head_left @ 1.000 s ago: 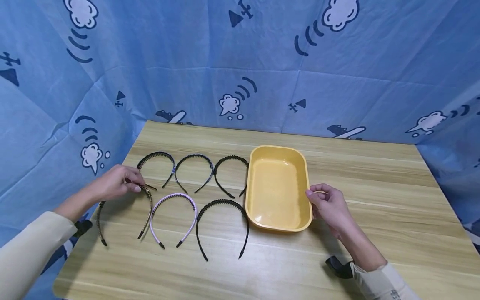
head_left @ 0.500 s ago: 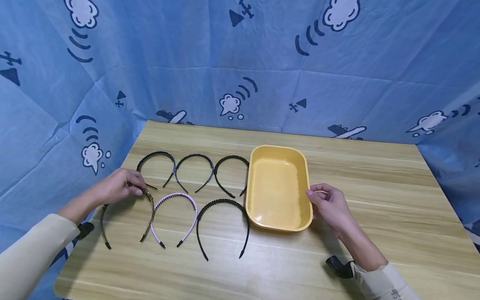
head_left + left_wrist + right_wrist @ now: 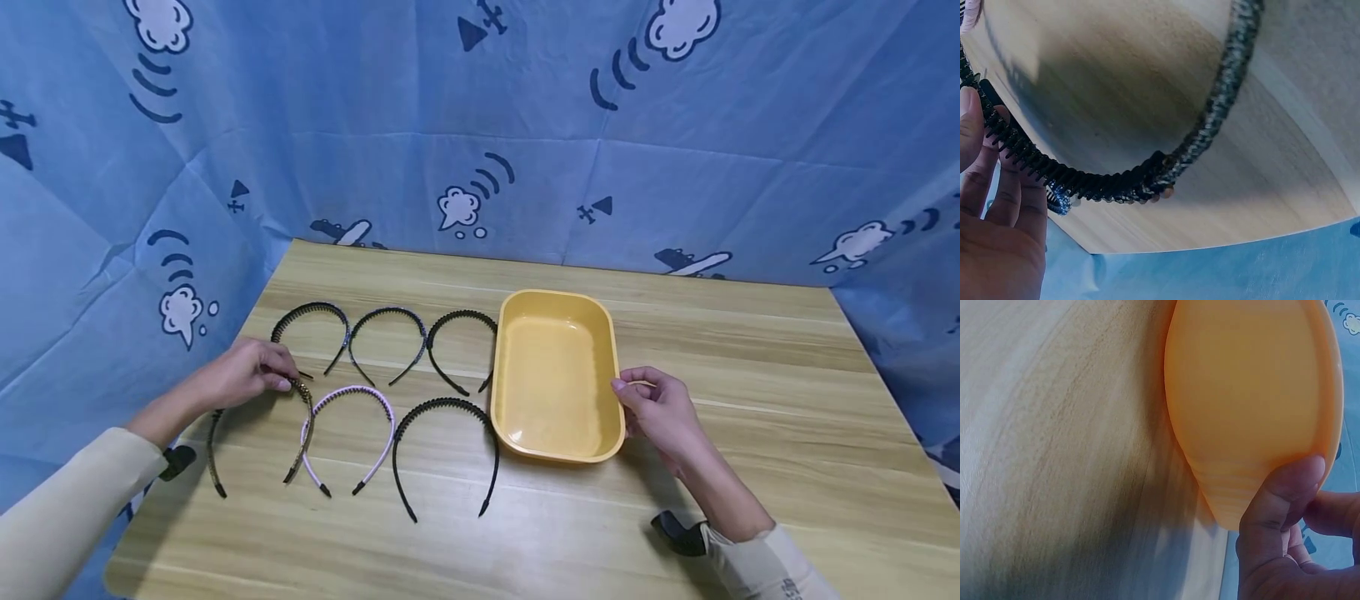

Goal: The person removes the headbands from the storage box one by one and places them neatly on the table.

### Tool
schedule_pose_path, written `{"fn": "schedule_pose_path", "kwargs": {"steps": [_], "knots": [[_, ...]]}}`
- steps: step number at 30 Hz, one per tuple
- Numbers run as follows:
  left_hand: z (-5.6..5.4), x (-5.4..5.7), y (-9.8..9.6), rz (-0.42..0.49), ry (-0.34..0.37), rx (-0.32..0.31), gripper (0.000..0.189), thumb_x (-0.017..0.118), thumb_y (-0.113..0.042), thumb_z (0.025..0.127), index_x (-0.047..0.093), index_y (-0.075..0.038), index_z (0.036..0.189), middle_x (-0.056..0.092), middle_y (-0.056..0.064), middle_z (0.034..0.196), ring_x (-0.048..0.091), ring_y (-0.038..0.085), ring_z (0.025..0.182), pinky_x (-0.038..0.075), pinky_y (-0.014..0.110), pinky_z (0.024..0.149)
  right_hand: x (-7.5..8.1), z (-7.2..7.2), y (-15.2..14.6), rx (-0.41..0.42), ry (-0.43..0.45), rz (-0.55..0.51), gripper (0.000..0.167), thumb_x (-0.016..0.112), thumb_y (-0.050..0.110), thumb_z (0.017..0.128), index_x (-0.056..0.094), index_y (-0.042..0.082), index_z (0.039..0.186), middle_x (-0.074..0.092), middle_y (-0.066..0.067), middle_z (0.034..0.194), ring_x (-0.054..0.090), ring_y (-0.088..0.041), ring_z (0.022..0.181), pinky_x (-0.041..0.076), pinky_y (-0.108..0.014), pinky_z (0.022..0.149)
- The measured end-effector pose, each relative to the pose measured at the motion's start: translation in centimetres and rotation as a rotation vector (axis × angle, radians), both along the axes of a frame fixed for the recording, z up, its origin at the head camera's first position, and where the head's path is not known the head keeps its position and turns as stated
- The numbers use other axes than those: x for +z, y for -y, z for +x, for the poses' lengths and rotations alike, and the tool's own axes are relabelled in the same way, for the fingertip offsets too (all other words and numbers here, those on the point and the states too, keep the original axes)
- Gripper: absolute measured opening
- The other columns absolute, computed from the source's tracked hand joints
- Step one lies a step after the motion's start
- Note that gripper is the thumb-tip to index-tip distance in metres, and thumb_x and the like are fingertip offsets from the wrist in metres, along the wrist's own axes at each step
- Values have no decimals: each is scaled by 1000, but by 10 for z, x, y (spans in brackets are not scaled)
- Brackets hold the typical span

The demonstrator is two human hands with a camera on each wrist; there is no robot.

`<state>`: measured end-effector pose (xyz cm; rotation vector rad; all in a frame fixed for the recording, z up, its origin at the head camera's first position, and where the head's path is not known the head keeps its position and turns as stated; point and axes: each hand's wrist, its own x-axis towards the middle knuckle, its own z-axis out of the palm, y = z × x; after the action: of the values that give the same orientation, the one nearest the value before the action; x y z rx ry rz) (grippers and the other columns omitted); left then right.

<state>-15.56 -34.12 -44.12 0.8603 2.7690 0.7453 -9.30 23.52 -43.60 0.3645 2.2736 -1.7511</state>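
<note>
At the left of the table my left hand pinches the top of a glittery gold-brown toothed headband. In the left wrist view, dark comb teeth line the inside of that headband, with the thumb and fingers at its far left part. Its right arm overlaps the edge of a lilac headband in the head view. My right hand holds the right wall of a yellow plastic tray, thumb on the inner side. Nothing lies in the tray. The right wrist view shows the thumb over its rim.
A black headband lies in front, left of the tray. Behind stand in a row a dark headband, a blue glittery one and another black one. Blue patterned cloth hangs behind the wooden table.
My left hand has shifted slightly to the right with the gold-brown headband, which now overlaps the lilac one. The right hand and the tray have stayed in place.
</note>
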Motion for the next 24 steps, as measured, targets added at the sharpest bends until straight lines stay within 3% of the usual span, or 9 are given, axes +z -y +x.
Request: {"fn": "schedule_pose_path", "kwargs": {"steps": [14, 24], "knots": [[-1, 0, 12, -23, -46, 23, 20, 84, 3, 79, 84, -13, 91, 78, -7, 94, 72, 16, 93, 59, 34, 87, 0, -2, 1, 1, 10, -16, 32, 57, 16, 109, 48, -7, 129, 64, 10, 74, 57, -8, 59, 54, -26, 55], [-2, -8, 14, -27, -31, 4, 19, 83, 1, 81, 84, -15, 91, 77, -10, 92, 72, 15, 91, 59, 35, 87, 1, -1, 1, 8, 9, 3, 33, 57, 18, 109, 49, -6, 129, 64, 10, 75, 57, -8, 60, 54, -26, 55]]}}
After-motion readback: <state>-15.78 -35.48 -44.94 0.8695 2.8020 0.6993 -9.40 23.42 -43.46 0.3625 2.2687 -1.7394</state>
